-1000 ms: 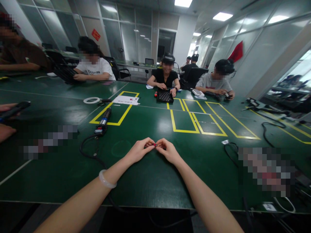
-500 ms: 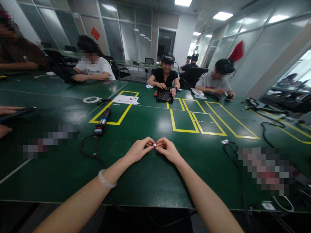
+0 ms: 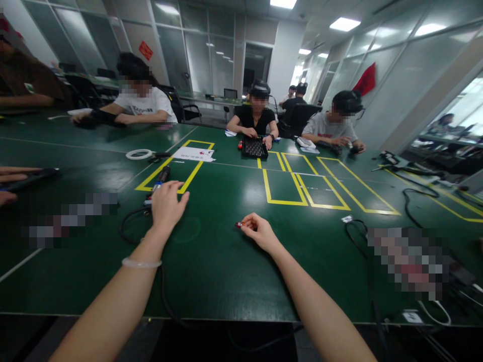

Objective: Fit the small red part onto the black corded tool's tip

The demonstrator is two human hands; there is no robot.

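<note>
Between the thumb and fingertips of my right hand (image 3: 260,233) is a small dark part with red and orange on it (image 3: 238,225), just above the green table; its kind is too small to tell. My left hand (image 3: 167,205) is open with fingers apart, over a black cylindrical tool with a blue band (image 3: 163,175), like an electric screwdriver. The hand hides most of that tool, and I cannot tell whether they touch. A black cable (image 3: 126,221) loops at the left of my wrist.
Yellow tape outlines (image 3: 287,202) mark the green table (image 3: 226,281). A white paper (image 3: 192,154) and a white ring-shaped coil (image 3: 139,154) lie farther back. Across the table a person handles a black tray (image 3: 254,149); other people sit on both sides. Cables (image 3: 356,236) run at right.
My left hand has let go of the small part, moved left and up to the cylindrical tool, and opened. My right hand has stayed in place with the part.
</note>
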